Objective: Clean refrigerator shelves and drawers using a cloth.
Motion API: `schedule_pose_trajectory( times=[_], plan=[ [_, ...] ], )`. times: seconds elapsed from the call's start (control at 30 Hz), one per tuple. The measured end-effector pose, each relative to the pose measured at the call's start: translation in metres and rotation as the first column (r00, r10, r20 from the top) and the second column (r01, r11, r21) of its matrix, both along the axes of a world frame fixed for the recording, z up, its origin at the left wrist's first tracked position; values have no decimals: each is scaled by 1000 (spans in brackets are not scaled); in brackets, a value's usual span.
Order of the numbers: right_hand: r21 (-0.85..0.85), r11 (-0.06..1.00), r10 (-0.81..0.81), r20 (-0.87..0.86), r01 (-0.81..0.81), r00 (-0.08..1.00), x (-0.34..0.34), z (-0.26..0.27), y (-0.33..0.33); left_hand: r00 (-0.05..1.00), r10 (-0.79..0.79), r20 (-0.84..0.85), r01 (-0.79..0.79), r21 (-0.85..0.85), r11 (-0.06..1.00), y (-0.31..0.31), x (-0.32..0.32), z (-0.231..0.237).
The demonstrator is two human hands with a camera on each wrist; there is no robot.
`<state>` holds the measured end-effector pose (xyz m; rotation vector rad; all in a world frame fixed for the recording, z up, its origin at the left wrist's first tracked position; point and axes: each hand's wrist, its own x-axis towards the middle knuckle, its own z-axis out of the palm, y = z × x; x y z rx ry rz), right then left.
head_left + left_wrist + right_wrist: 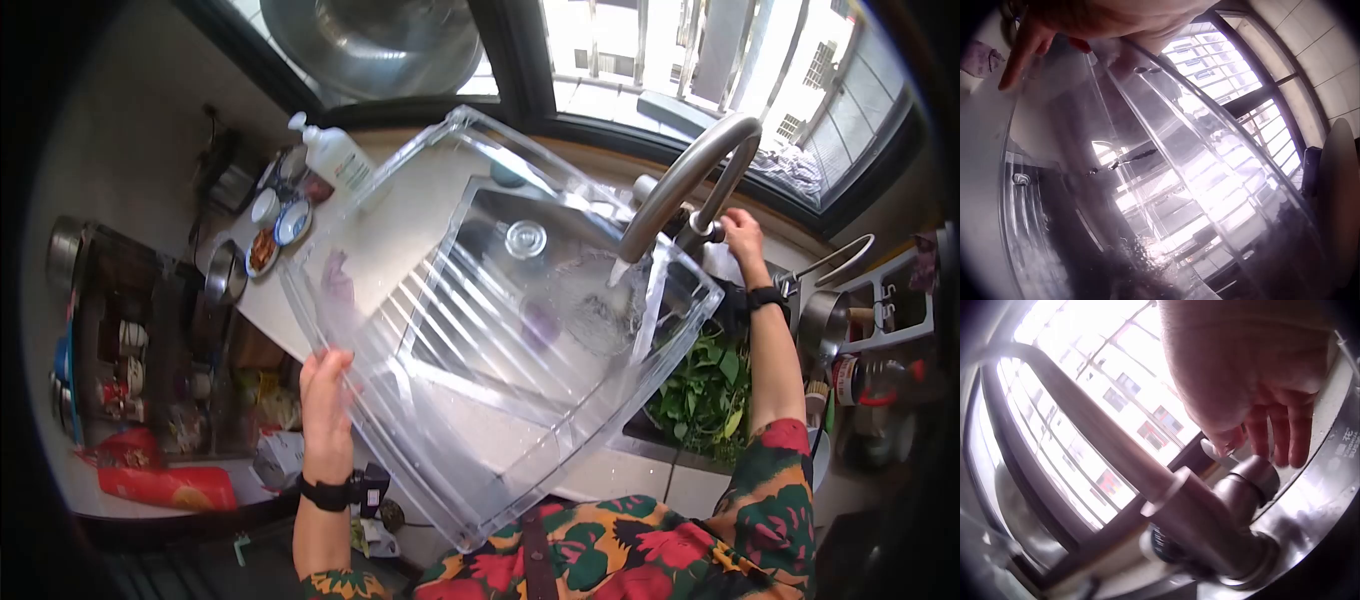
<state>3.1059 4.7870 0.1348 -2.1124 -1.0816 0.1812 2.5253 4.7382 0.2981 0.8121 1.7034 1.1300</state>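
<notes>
A large clear plastic bin [430, 478] with ribbed sides is tilted over the steel sink [480, 212]. My left hand [328, 400] grips its left edge; in the left wrist view, fingers [1017, 62] bend over the bin's rim. The opposite end lies under the curved faucet [668, 205], where water [618, 273] runs from the spout and splashes inside. My right hand [743, 245] is at the faucet handle [712, 232] on the right. Close up, thumb and forefinger pinch the small lever [1219, 456], with the other fingers hanging beside it.
Leafy greens [705, 390] fill a container right of the sink. On the left counter stand a white pump bottle [335, 157], small bowls [293, 222] and a metal pot [228, 272]. A purple cloth-like piece [338, 278] shows through the bin. A window frame [520, 70] runs behind.
</notes>
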Motion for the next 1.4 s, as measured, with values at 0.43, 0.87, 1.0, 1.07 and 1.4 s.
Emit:
schedule_pose_trajectory(
  times=[0.43,0.87,1.0,1.07,1.4],
  plan=[
    [235,878,364,239,-417,900,-195,133,-118,984,-61,170,37,139,990,0,2,-13],
    [-44,960,268,434,-277,860,-247,149,-93,957,-35,287,-46,271,961,13,-5,-36],
    [130,928,371,-263,-349,890,-244,142,-65,973,-16,229,-46,265,963,13,-2,-31],
    [291,908,399,-371,-303,838,-236,123,-53,981,-3,193,-48,258,965,12,0,-28],
    [344,905,424,-782,-250,458,-243,151,-62,985,-16,173,-28,248,968,15,-2,-32]
  ],
)
